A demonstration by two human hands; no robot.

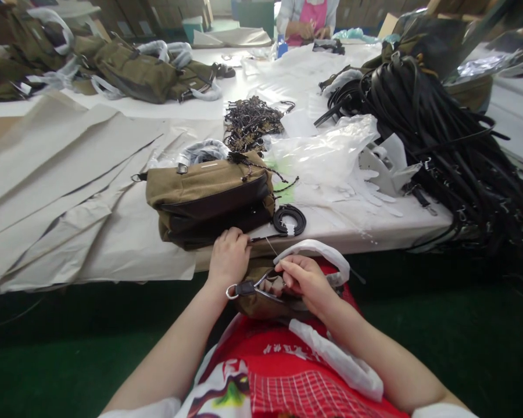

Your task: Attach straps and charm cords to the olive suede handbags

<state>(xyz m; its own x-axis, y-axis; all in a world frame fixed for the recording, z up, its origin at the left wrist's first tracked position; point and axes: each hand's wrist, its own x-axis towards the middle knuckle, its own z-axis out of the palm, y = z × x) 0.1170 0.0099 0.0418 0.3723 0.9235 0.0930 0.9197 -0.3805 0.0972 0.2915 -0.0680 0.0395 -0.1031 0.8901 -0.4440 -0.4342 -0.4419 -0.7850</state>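
An olive canvas bag [261, 296] lies in my lap on a red apron [287, 371], its zipper open and a metal D-ring showing at its left end. My left hand [229, 255] is closed on the bag's upper edge next to a thin black strap. My right hand [305, 281] pinches something small at the zipper, fingers curled together. A white wrapped handle [318, 252] arches over my right hand. A second olive bag with a dark leather flap [209, 197] sits on the table edge just beyond my hands.
A coiled black strap [290, 219] lies beside the table bag. Clear plastic bags [326, 154], a heap of dark tassels [250, 122] and a large pile of black straps [444, 139] fill the right. Paper sheets [56, 174] cover the left. Another person [307, 20] works at the far end.
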